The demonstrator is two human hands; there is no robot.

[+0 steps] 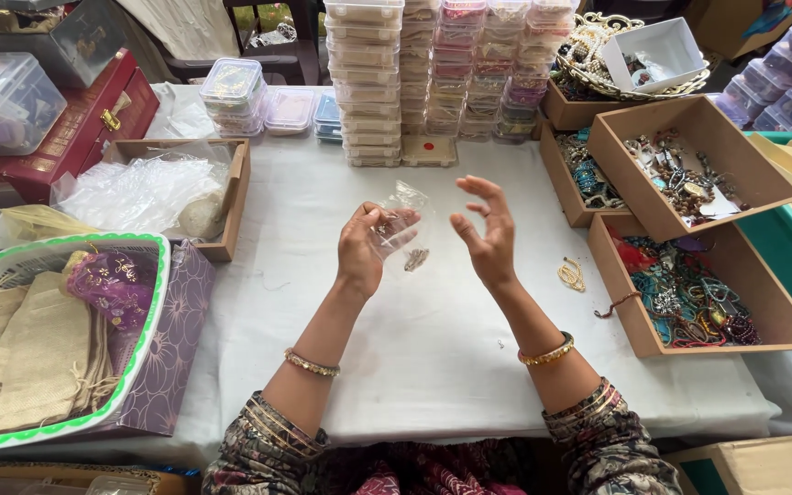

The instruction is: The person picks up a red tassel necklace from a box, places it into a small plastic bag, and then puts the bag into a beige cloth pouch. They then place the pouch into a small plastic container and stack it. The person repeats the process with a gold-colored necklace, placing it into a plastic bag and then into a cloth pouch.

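My left hand [366,247] is raised above the white tablecloth [433,348] and pinches a small clear plastic pouch [402,225] with a piece of gold-coloured jewellery inside. My right hand [488,234] hovers just right of the pouch with fingers spread and curled, holding nothing. A small metal trinket [416,259] shows just below the pouch; whether it hangs or lies on the cloth I cannot tell. A gold-coloured chain piece [571,274] rests on the cloth to the right of my right hand. Both wrists wear gold bangles.
Open cardboard boxes of mixed jewellery [680,179] and beads [689,302] line the right. Stacks of clear plastic cases [442,69] stand at the back. On the left are a box of plastic bags [153,192] and a white basket [11,431] of cloth pouches.
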